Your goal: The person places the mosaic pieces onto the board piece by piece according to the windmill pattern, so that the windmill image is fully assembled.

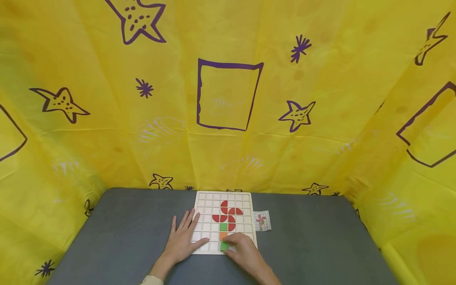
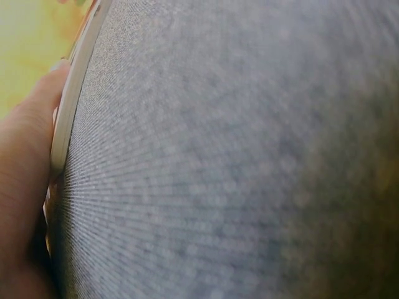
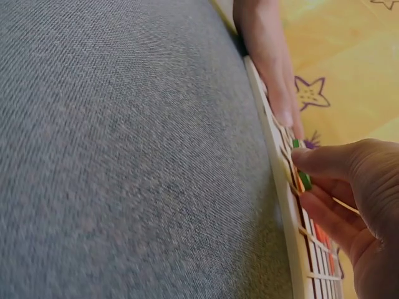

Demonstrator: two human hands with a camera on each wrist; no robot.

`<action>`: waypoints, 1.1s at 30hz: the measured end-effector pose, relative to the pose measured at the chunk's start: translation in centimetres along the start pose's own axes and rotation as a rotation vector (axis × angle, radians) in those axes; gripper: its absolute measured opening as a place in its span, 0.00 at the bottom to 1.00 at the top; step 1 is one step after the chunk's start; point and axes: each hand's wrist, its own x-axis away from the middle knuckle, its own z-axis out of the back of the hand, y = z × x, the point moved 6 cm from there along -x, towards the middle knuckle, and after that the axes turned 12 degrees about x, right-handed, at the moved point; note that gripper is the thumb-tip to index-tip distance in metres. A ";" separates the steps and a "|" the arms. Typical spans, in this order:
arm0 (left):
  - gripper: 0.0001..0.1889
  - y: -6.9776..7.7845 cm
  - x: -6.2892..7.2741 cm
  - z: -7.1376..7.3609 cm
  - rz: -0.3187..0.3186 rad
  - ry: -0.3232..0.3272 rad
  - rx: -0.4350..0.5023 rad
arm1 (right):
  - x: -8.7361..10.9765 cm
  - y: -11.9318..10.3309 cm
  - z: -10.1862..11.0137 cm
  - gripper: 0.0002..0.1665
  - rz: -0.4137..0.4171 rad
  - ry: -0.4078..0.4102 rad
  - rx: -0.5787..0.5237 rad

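Note:
A white gridded board (image 1: 206, 204) lies on the dark table. My left hand (image 1: 179, 239) rests along its left side, fingers spread and thumb over the lower squares. Between thumb and fingers, my right hand (image 1: 246, 252) pinches a green square tile (image 1: 224, 246) at the bottom row; in the right wrist view this tile (image 3: 304, 179) stands tilted over the grid. Above it, an orange tile (image 1: 223, 236) and another green tile (image 1: 223, 227) sit in one column. Several red rounded pieces (image 1: 231, 223) form a pinwheel higher up. The left wrist view catches the left thumb at the board's edge.
A small printed card (image 1: 262, 221) with a red pinwheel on a stem lies against the board's right side. Grey cloth covers the table (image 1: 306, 237). Behind and at both sides hangs a yellow curtain (image 1: 228, 158) with purple drawings.

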 end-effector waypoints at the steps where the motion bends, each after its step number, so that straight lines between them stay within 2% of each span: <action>1: 0.49 0.0 0.0 0.0 -0.001 0.000 -0.001 | 0.0 -0.1 -0.1 0.14 0.003 0.000 0.016; 11: 0.49 0.0 0.0 0.1 0.011 -0.006 -0.003 | -0.2 -0.5 -0.8 0.15 0.037 -0.004 0.124; 20: 0.49 0.2 0.0 -0.1 -0.013 0.021 -0.001 | -0.3 -0.2 -1.0 0.14 0.031 0.001 0.123; 33: 0.50 -0.2 -0.2 -0.2 0.018 -0.019 -0.016 | -0.2 0.1 -1.2 0.14 0.016 0.005 0.111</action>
